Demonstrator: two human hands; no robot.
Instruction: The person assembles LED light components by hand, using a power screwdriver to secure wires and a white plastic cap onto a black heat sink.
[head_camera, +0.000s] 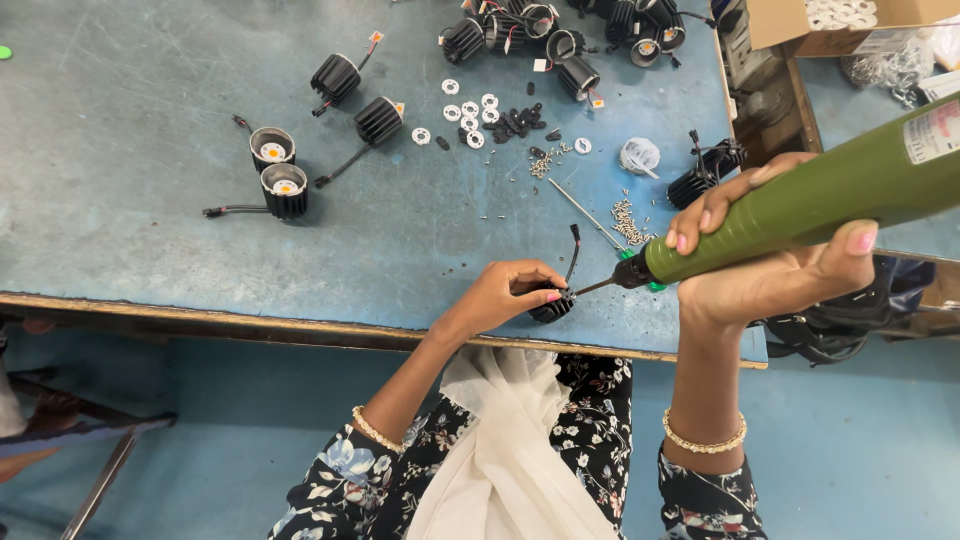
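While we look down at the blue worktop (150, 130), our left hand (505, 295) is curled tight around a small black ribbed lamp part (553, 306) near the front edge. Our right hand (770, 265) is wrapped around a big green electric screwdriver (800, 205), and its thin tip touches the lamp part. Farther back lie more black lamp parts (285, 190), white rings (470, 110) and a little pile of screws (627, 222).
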